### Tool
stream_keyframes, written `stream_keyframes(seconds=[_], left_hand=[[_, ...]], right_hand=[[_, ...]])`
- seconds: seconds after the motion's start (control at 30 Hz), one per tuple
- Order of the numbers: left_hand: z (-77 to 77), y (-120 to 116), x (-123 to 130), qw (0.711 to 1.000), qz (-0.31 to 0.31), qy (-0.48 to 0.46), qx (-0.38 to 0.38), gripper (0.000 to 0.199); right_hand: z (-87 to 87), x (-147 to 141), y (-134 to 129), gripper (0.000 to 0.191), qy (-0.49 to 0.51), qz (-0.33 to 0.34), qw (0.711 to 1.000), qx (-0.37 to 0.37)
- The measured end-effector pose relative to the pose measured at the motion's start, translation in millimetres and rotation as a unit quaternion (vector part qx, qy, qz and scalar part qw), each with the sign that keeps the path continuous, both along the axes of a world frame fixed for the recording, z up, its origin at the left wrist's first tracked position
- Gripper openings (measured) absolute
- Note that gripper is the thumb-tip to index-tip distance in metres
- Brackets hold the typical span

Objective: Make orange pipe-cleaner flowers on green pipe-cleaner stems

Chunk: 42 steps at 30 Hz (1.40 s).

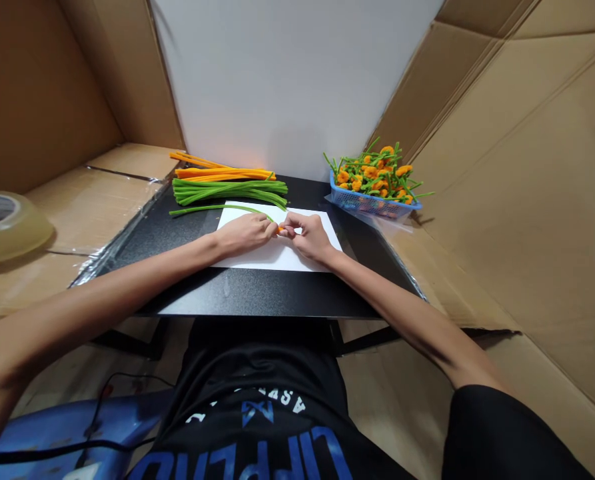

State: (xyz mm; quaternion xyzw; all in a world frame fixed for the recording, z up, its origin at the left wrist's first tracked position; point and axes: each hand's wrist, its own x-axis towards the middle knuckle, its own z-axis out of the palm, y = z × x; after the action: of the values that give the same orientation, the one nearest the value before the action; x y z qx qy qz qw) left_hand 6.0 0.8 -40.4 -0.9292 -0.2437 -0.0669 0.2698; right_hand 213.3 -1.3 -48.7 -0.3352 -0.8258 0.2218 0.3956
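Over a white sheet of paper (257,260), my left hand (244,235) and my right hand (310,237) meet with fingers closed. A small bit of orange pipe cleaner (279,230) shows pinched between the fingertips of both hands; its full shape is hidden. One green pipe cleaner (212,208) curves from the left, behind my left hand, toward those fingertips. Whether it is joined to the orange piece I cannot tell. Behind the paper lie a bundle of green pipe cleaners (227,191) and a bundle of orange pipe cleaners (224,174).
A blue basket (372,203) at the back right holds several orange flowers with green stems (372,173). A roll of clear tape (22,230) rests on cardboard at the left. Cardboard walls (527,167) flank the black table (257,293); a white wall stands behind.
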Motion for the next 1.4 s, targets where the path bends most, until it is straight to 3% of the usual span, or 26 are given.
stream_keyframes(seconds=[0.17,0.3,0.53,0.7,0.83,1.1,1.27,1.4], left_hand=[[10.1,7.8,-5.4,0.999,0.003,-0.025,-0.034,0.019],[21.8,19.1,-18.1,0.997,0.040,-0.061,-0.029,0.025],[25.1,31.9,-38.8,0.991,0.088,-0.090,-0.042,0.036],[17.7,24.8,-26.8,0.991,0.070,-0.090,-0.063,0.036],[14.7,12.8,-11.9,0.989,0.060,-0.099,-0.095,0.032],[22.2,21.8,-14.2,0.987,0.086,-0.065,-0.120,0.027],[26.2,40.3,-43.6,0.984,0.125,-0.057,-0.112,0.028],[27.6,55.6,-95.2,0.947,0.284,-0.111,-0.102,0.035]], right_hand=[[11.2,2.9,8.2,0.026,0.025,0.000,1.000,-0.015],[19.3,11.8,18.9,0.025,0.031,-0.014,0.999,-0.018],[10.2,26.4,32.8,0.018,-0.038,-0.056,0.998,0.006],[12.3,12.4,20.8,0.025,-0.090,-0.055,0.992,0.066],[11.2,0.7,11.5,0.033,-0.082,-0.016,0.995,0.053],[20.4,8.0,27.6,0.037,-0.121,-0.009,0.991,0.060],[30.2,38.7,41.6,0.036,-0.120,-0.028,0.992,0.030],[32.9,92.8,57.1,0.035,-0.147,-0.104,0.984,0.003]])
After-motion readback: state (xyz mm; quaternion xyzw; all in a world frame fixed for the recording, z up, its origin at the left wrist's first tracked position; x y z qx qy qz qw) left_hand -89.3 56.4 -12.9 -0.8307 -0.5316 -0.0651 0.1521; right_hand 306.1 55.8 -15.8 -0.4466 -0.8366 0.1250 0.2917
